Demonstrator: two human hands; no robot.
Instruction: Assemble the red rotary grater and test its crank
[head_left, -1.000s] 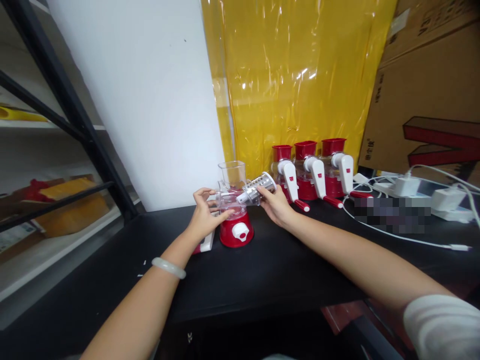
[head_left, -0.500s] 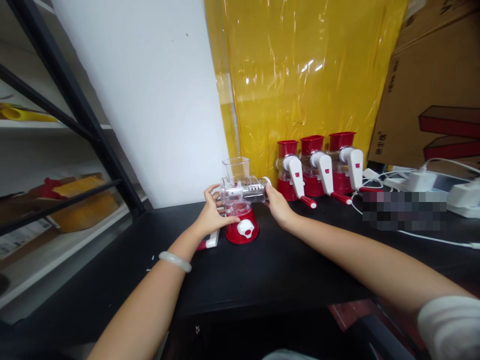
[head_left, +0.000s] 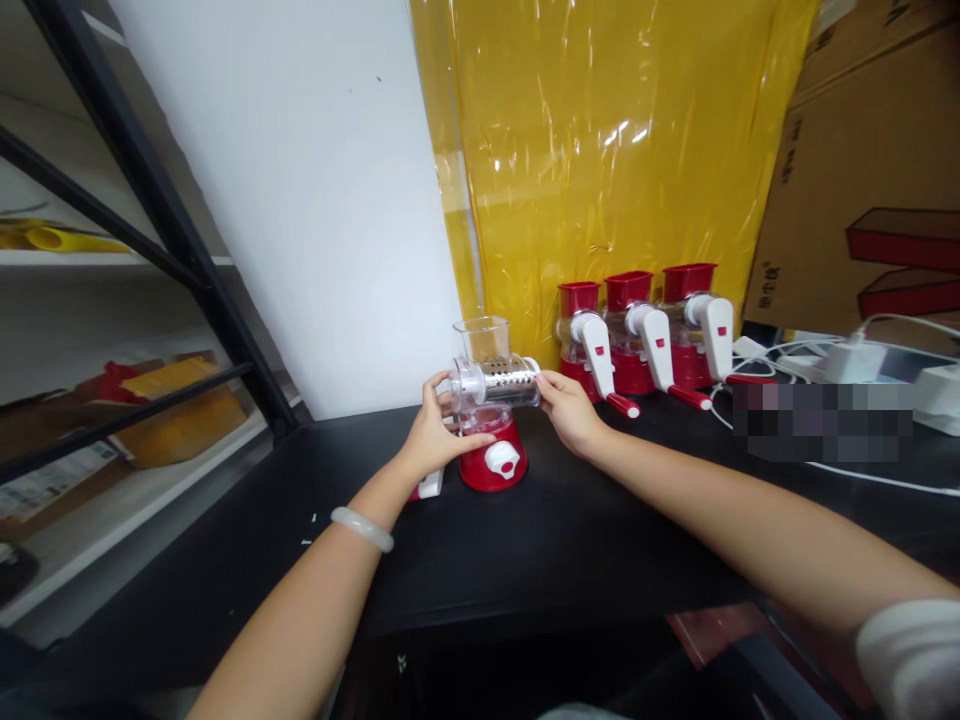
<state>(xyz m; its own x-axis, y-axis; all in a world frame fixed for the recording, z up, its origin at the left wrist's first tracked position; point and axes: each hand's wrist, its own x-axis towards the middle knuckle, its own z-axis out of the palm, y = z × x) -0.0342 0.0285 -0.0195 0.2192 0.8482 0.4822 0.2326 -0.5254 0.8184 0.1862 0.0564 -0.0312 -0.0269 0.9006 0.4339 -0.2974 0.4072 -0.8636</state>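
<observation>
A rotary grater (head_left: 493, 462) with a red base, white front knob and clear plastic body stands upright on the black table. My left hand (head_left: 433, 432) is closed around its left side, thumb across the front of the base; the other fingers are partly hidden behind it. Lying sideways within the clear body is a metal grating drum (head_left: 508, 380) with holes and a white rim at its right end. My right hand (head_left: 568, 408) pinches that rim with fingers and thumb. Behind my left hand, a white crank handle (head_left: 430, 486) with a red grip lies mostly hidden on the table.
Several assembled red graters (head_left: 634, 345) with white cranks stand in a row at the back right. White cables and plugs (head_left: 844, 358) lie farther right, before a cardboard box (head_left: 862, 130). A black-framed shelf (head_left: 180, 250) rises on the left.
The drum has turned in the clear body, so rows of holes now face me. Both hands keep their hold. The whole view has shifted slightly.
</observation>
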